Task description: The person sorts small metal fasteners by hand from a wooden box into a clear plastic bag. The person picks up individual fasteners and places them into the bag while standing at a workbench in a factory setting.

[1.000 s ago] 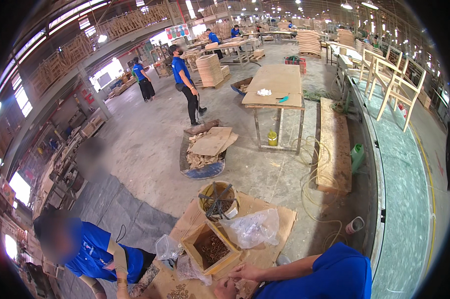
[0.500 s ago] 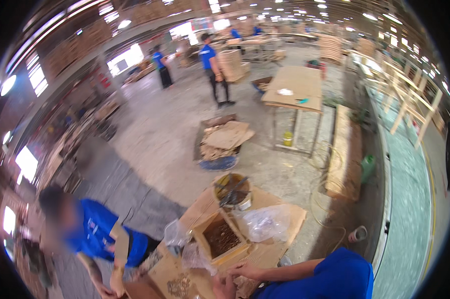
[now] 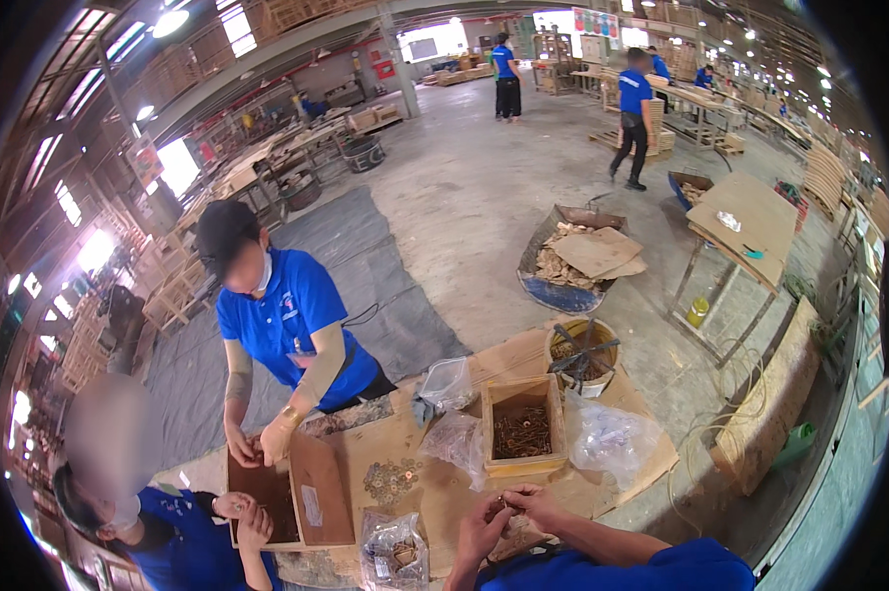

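My left hand [image 3: 482,530] and my right hand [image 3: 535,508] meet above the near side of the cardboard-covered table. Their fingers are pinched together around something small and dark that I cannot make out. Just beyond them stands a square wooden box [image 3: 555,455] holding rust-brown screws or bolts [image 3: 521,431]. Left of my hands, small round washers [image 3: 391,479] lie spread on the cardboard [image 3: 446,512]. Nearer the front edge is an open clear plastic bag [image 3: 395,554] of small hardware. Crumpled clear bags [image 3: 612,437] flank the wooden box.
Two co-workers in blue shirts [image 3: 285,307] work at the left around a brown wooden box [image 3: 324,492]. A bucket [image 3: 588,378] with dark straps stands behind my box. Beyond are a cart [image 3: 564,288] of wood scraps and a table [image 3: 750,219]. Other people stand farther back.
My view has swung left, bringing the co-workers, washers and bag of hardware more fully into sight. My hands stay close together near the wooden box.
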`<act>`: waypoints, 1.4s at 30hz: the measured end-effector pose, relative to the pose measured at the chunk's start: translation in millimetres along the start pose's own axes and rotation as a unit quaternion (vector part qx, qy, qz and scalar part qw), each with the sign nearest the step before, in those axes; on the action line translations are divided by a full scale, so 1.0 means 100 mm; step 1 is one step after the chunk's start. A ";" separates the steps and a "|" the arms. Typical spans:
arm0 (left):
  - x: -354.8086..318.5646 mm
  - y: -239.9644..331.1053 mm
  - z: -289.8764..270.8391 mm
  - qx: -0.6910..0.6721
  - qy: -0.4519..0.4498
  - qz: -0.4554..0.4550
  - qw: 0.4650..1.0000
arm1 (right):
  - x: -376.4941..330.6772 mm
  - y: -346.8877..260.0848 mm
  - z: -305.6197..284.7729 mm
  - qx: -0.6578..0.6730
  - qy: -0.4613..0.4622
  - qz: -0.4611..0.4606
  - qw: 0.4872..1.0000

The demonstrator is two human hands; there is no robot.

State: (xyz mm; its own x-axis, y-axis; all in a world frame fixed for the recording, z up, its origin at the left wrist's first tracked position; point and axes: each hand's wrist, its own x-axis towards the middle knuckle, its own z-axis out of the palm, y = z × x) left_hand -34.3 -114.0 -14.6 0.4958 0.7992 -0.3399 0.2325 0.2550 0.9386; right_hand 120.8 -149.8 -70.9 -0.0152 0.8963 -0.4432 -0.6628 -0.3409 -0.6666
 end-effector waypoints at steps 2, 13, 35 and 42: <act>-0.02 -0.02 0.00 0.041 0.024 -0.004 0.999 | 0.01 0.02 -0.01 0.016 0.003 0.021 1.000; 0.00 -0.08 -0.02 0.072 0.071 0.035 0.994 | -0.02 0.03 -0.10 0.095 -0.090 0.100 0.986; -0.59 0.28 -0.58 0.140 0.322 0.123 0.928 | 0.00 0.15 0.03 0.010 -0.058 0.242 0.968; -0.59 0.62 -1.32 0.097 0.459 0.107 0.877 | -0.10 0.21 -0.06 0.028 -0.034 0.229 0.972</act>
State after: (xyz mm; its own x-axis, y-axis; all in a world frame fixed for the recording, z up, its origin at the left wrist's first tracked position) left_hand -159.9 -73.7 71.9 -0.3166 0.9414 0.1164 0.3980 0.0205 0.9172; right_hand 112.0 -167.8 -83.9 -0.3663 0.6711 -0.6445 -0.6141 -0.6948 -0.3743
